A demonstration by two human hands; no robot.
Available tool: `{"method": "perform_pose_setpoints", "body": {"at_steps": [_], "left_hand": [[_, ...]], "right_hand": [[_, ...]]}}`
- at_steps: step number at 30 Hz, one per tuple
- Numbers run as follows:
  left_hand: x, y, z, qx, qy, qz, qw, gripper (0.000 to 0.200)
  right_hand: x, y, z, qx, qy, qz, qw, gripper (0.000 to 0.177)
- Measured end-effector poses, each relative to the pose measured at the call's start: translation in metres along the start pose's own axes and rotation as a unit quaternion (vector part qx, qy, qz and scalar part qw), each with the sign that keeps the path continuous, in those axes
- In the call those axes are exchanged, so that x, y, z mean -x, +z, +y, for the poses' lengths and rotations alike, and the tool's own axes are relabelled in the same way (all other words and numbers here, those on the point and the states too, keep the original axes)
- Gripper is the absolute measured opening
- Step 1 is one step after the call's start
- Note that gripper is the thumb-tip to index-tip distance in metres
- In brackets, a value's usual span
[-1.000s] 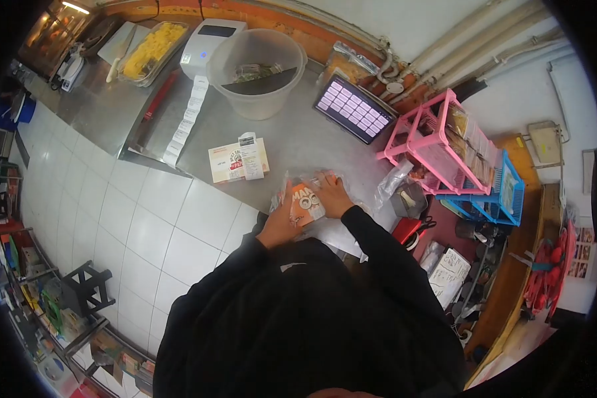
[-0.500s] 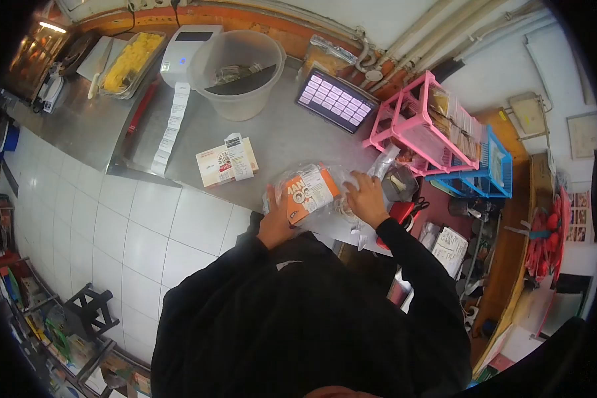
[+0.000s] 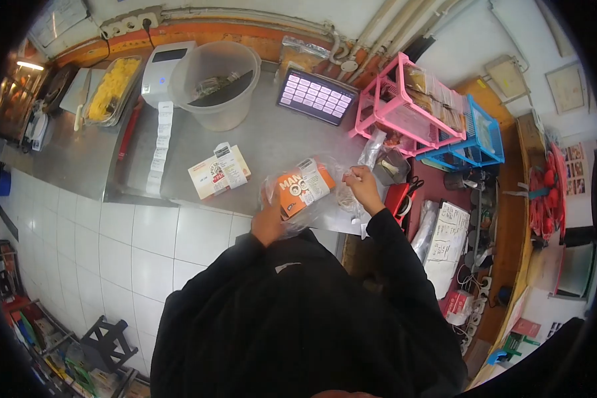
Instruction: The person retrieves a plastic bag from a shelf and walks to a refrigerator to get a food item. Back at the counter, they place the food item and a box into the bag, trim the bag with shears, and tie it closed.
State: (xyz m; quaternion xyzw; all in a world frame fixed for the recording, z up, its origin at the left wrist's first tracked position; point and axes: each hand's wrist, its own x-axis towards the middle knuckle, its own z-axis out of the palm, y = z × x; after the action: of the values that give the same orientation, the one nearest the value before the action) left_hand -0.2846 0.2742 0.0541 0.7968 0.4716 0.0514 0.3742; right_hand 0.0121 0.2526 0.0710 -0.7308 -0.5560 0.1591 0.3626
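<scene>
Tabletop of steel (image 3: 285, 142) is seen from above, running along a white-tiled front, and the things on it are counted from the left. One shallow tray of yellow food (image 3: 111, 91) is set at the far left. Next to it one white label printer (image 3: 166, 63) is placed, and one long strip of labels (image 3: 159, 149) is let down from it across the steel. One large clear tub (image 3: 216, 85) is stood just beside the printer, with a dark flat piece laid inside it. One small printed carton (image 3: 219, 172) is laid flat nearer the front edge, apart from the tub.

One orange packet (image 3: 301, 188) is held just above the front edge of the tabletop, wrapped in one clear bag (image 3: 325, 199). Two hands are counted, both in black sleeves. The left hand (image 3: 266, 223) is closed on the bag's lower left corner, the fingers tucked under and partly hidden by the plastic. The right hand (image 3: 362, 186) is raised at the bag's right end, its fingertips drawn together in a narrow pinch on the plastic.

Behind the packet one lit tablet (image 3: 317, 97) is propped at a slant. Two racks are stood to the right: one pink rack (image 3: 404, 109) and, behind it, one blue rack (image 3: 476, 142). One small clear pouch (image 3: 389, 166) is laid between the right hand and the pink rack, close enough to crowd the hand. Printed papers (image 3: 444, 235) are stacked lower down at the right, off the tabletop.
</scene>
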Motion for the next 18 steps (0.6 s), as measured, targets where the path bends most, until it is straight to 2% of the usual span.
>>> {"method": "perform_pose_setpoints", "body": {"at_steps": [3, 6, 9, 10, 12, 14, 16, 17, 18], "left_hand": [[0.011, -0.031, 0.01, -0.075, -0.055, -0.067, 0.993, 0.087], [0.021, -0.041, 0.01, -0.123, -0.031, -0.041, 0.991, 0.072], [0.03, -0.067, 0.018, -0.052, 0.109, 0.024, 0.992, 0.056], [0.022, -0.068, 0.019, 0.043, 0.154, 0.059, 0.985, 0.054], [-0.005, -0.077, 0.024, 0.229, 0.236, 0.12, 0.937, 0.05], [-0.016, -0.102, 0.041, 0.457, 0.202, 0.044, 0.865, 0.066], [0.003, -0.146, 0.081, 0.567, 0.192, 0.007, 0.801, 0.077], [0.008, -0.156, 0.095, 0.618, 0.185, -0.014, 0.764, 0.083], [0.007, -0.156, 0.096, 0.621, 0.175, -0.041, 0.763, 0.086]], "right_hand": [[0.001, -0.018, -0.022, -0.018, 0.013, -0.006, 1.0, 0.02], [0.003, -0.025, -0.03, -0.113, 0.094, -0.109, 0.983, 0.022], [0.002, -0.024, -0.045, -0.236, 0.149, -0.123, 0.952, 0.028], [-0.003, -0.026, -0.05, -0.286, 0.159, -0.122, 0.937, 0.029], [-0.019, -0.034, -0.064, -0.386, 0.18, -0.118, 0.897, 0.031], [-0.036, -0.052, -0.084, -0.469, 0.166, -0.129, 0.858, 0.034], [-0.046, -0.072, -0.106, -0.554, 0.166, -0.129, 0.806, 0.037], [-0.044, -0.082, -0.117, -0.554, 0.168, -0.118, 0.807, 0.039], [-0.044, -0.084, -0.117, -0.539, 0.161, -0.104, 0.82, 0.038]]}}
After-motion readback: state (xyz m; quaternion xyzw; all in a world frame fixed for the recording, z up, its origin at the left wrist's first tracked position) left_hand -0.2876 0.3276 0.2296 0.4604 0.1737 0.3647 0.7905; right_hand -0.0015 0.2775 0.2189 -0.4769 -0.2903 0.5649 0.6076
